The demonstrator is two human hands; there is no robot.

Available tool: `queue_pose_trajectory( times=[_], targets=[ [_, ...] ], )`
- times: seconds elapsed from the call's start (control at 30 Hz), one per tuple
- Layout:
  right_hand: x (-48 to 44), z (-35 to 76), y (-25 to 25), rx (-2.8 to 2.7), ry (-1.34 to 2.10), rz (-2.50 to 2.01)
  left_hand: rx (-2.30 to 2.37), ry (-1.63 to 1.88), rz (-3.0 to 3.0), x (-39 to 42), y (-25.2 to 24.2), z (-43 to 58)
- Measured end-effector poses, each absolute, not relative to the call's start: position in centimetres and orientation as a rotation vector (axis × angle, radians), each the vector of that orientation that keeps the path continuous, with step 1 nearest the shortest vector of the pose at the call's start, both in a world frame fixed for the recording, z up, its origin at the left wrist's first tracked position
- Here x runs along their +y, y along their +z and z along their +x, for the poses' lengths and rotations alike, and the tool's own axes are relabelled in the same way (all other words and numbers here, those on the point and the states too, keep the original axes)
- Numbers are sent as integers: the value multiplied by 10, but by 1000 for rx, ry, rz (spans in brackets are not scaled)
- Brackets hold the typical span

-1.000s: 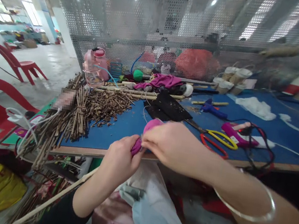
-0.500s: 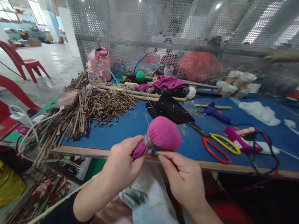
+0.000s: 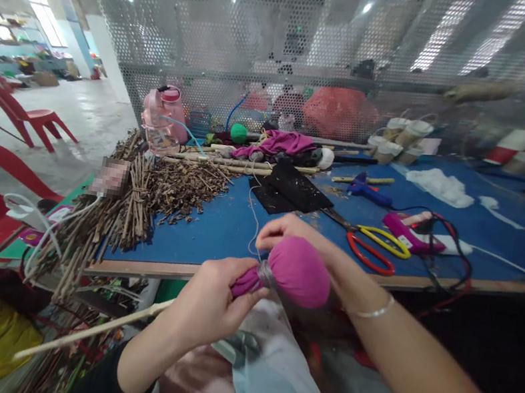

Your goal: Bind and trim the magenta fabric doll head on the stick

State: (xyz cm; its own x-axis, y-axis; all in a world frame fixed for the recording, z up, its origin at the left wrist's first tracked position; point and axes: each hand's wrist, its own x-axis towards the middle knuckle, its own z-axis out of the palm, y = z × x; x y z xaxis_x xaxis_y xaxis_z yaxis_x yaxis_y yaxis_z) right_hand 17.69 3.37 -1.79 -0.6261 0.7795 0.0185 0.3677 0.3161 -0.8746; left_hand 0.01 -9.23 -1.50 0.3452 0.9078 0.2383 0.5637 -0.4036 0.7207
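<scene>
My left hand [image 3: 207, 295] is closed around the gathered neck of a rounded magenta cloth-covered ball [image 3: 302, 273], held just past the table's front edge. Grey thread [image 3: 265, 274] is wound about that neck. A pale wooden stick [image 3: 91, 333] sticks out below my left hand toward the lower left, seemingly part of the same piece. Behind the ball, my right hand [image 3: 293, 230] has its fingertips pinched by the loose thread, partly covered by the ball. A slack length of this thread trails back across the blue table [image 3: 204, 240].
Bundled dry twigs [image 3: 139, 202] cover the table's left side. Red-and-yellow-handled scissors [image 3: 370, 246] lie right of black cloth [image 3: 302, 188]. Beyond are a blue glue gun [image 3: 368, 189], a magenta power strip [image 3: 405, 234], white stuffing [image 3: 440, 186] and a perforated metal screen [image 3: 220, 33].
My right hand has gone from the ball's near side up and over to its far side. The ball has come lower and slightly right, and more of the stick shows.
</scene>
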Motion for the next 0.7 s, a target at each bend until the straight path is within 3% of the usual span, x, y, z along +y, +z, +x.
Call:
queue_pose_trajectory(
  times=[0.07, 0.13, 0.23, 0.3, 0.37, 0.53, 0.7],
  targets=[
    [49, 170, 11, -2634, 1086, -911, 1332, 775, 2146, -90, -18, 2],
    [48, 160, 40, -2978, 642, -827, 1402, 753, 2166, -84, -24, 4],
    [18, 146, 65, -3050, -32, -848, 1540, 810, 2141, -76, -31, 5],
    [-11, 145, 64, -2974, -244, -915, 1613, 894, 2099, -72, -32, 3],
    [-36, 151, 51, -2845, -207, -1026, 1640, 962, 2076, -71, -31, 2],
    [-65, 167, 0, -2308, 345, -1340, 1657, 1035, 2066, -74, -33, 0],
    [-73, 157, -31, -1774, 862, -1246, 1722, 1128, 2036, -71, -37, 1]
  ],
)
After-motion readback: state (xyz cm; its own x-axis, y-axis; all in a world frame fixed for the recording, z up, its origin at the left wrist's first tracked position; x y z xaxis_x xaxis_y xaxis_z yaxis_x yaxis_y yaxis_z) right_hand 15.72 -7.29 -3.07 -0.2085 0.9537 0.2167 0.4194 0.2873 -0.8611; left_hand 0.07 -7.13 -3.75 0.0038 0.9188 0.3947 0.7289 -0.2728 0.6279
